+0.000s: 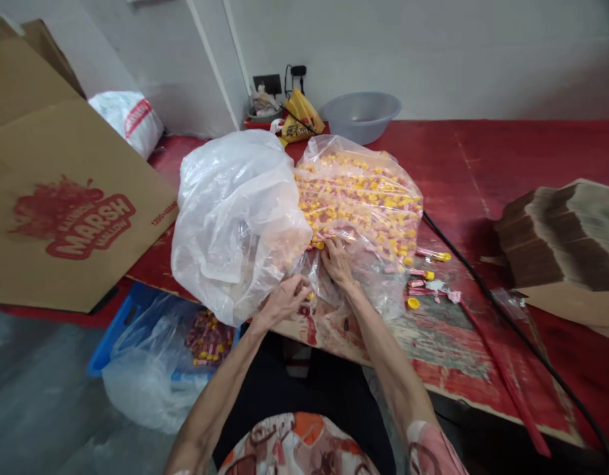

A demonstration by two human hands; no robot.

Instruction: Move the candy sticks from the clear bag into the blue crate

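Candy-filled clear bag (363, 198) slumps on the red table (522, 171), its mouth turned to the near edge so both hands can get inside. Beside it a crumpled white bag (235, 211) leans against it, bulging over the table's left edge above a blue crate (117, 323) on the floor. The left hand (284, 298) has its fingers clenched on the plastic at the mouth, holding it open; the right hand (336, 260) reaches in, fingers spread loosely over the candies. A few loose candies (425, 285) lie just right.
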